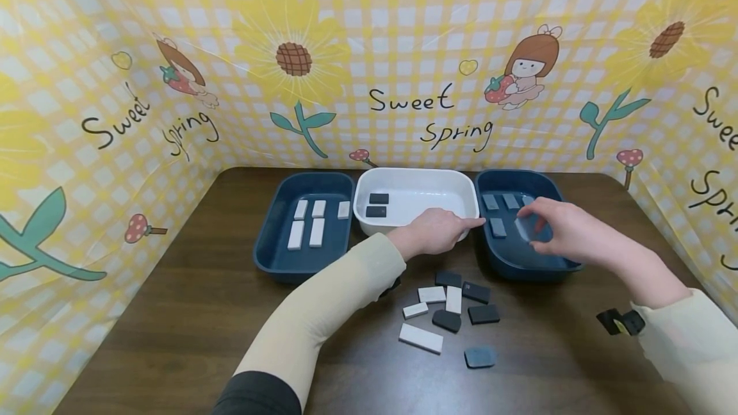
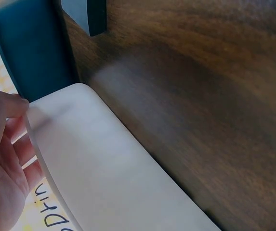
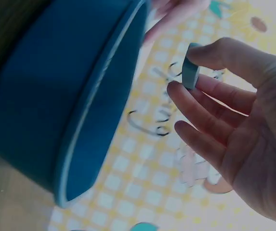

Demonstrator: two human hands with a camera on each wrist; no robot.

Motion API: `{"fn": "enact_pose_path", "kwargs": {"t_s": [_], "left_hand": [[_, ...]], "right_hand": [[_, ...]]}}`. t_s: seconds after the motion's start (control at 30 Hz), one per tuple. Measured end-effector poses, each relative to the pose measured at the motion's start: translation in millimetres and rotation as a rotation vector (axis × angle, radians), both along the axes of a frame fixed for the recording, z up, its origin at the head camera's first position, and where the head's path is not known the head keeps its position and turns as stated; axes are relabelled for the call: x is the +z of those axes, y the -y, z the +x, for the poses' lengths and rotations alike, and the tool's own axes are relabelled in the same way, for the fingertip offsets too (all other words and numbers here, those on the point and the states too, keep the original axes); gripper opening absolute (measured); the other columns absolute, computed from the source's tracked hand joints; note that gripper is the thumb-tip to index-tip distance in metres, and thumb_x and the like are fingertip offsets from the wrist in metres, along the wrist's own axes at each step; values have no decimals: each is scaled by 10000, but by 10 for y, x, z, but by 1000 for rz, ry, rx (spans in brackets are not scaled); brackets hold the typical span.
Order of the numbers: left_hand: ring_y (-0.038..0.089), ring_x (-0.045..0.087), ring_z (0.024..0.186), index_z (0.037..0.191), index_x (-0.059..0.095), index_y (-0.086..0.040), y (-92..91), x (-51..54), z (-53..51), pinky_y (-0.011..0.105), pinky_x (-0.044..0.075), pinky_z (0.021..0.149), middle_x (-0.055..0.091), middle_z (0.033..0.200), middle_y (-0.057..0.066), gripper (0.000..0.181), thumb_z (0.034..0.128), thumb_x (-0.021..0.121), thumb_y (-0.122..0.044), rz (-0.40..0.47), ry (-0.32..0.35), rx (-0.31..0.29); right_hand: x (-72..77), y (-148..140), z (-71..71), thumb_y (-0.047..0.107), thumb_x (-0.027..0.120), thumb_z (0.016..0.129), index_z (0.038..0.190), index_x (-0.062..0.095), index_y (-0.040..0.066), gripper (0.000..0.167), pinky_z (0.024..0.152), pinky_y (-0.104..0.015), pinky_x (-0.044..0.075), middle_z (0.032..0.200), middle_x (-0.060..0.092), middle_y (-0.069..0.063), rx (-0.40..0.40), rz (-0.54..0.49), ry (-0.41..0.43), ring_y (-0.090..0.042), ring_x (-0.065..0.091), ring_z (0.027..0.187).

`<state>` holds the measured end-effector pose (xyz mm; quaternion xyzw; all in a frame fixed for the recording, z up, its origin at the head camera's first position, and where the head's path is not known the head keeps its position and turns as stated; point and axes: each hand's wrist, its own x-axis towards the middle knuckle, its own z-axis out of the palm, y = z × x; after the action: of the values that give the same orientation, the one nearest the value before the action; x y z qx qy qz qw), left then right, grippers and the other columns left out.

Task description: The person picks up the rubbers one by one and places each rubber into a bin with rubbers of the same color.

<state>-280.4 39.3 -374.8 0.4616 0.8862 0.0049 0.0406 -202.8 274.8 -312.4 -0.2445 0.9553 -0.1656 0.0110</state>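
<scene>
"Right hand [image 1: 564,228]?"

"On my feed it pinched a blue-grey block [image 3: 190,76] above the blue tray [image 1: 526,268], three o'clock from the white tray [image 1: 432,193];"

"left hand [image 1: 435,231]?"

"Touching the white rim, four o'clock; whether gripping, I couldn't tell."

A yellow-and-white checked cloth [image 1: 392,24] with big flowers [image 1: 294,59] and lettering [image 1: 412,101] rises beyond the far, left and right edges of a brown wooden table [image 1: 190,287].
</scene>
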Motion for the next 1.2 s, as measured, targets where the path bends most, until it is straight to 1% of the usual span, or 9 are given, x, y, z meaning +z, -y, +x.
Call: {"fn": "enact_pose_path", "kwargs": {"t_s": [0.17, 0.3, 0.4, 0.53, 0.67, 0.8, 1.0, 1.2], "left_hand": [[115, 546, 620, 1489, 415, -248, -7, -9, -6, 220, 448, 606, 577, 682, -45, 477, 1025, 478, -162, -2, 1, 3], [116, 545, 621, 1490, 414, -248, -7, -18, -12, 217, 442, 601, 575, 683, -46, 480, 1023, 483, -162, 3, 10, 6], [114, 544, 619, 1491, 411, -251, -3, -23, -13, 214, 440, 596, 574, 683, -48, 482, 1022, 487, -167, 6, 12, 7], [116, 542, 610, 1492, 409, -261, -2, -24, -10, 212, 438, 589, 571, 674, -47, 484, 1023, 491, -173, 5, 13, 13], [117, 542, 612, 1490, 410, -270, -9, -24, -7, 213, 438, 591, 568, 673, -48, 484, 1023, 493, -173, 2, 13, 18], [117, 543, 615, 1490, 412, -268, -11, -16, 6, 212, 440, 592, 571, 678, -46, 486, 1021, 499, -172, 0, 10, 20], [111, 543, 616, 1491, 410, -264, -12, -14, 11, 211, 437, 587, 574, 684, -51, 483, 1023, 494, -176, 5, -2, 14], [112, 545, 623, 1496, 400, -268, -10, -19, 2, 213, 439, 593, 576, 690, -51, 494, 1021, 497, -176, -6, 1, 21]], "right_hand": [[-89, -59, -227, 27, 778, 776, 1149, 598, -46, 421, 688, -392, 551, 1023, 611, -150, -71, 22, 55, -251, 591, 845], [-212, -114, -379, 32, 749, 806, 1153, 582, -82, 401, 708, -434, 547, 1054, 603, -206, -90, 36, 92, -283, 609, 861], [-329, -158, -473, 40, 729, 823, 1154, 572, -100, 392, 708, -442, 535, 1036, 601, -208, -87, 45, 110, -281, 607, 848], [-481, -193, -564, 39, 715, 832, 1157, 571, -102, 382, 704, -436, 523, 1003, 606, -184, -100, 56, 128, -250, 591, 813], [-603, -199, -617, 36, 699, 839, 1157, 569, -110, 373, 715, -445, 512, 982, 609, -179, -111, 81, 138, -241, 565, 783], [-688, -183, -642, 41, 693, 847, 1159, 571, -119, 371, 778, -493, 505, 1003, 619, -205, -115, 112, 140, -271, 557, 813], [-761, -184, -666, 52, 709, 843, 1149, 575, -138, 384, 825, -530, 487, 1054, 619, -269, -115, 163, 112, -331, 587, 885], [-809, -183, -686, 54, 712, 848, 1165, 587, -130, 388, 846, -541, 482, 1084, 624, -275, -124, 157, 103, -335, 593, 909]]}}
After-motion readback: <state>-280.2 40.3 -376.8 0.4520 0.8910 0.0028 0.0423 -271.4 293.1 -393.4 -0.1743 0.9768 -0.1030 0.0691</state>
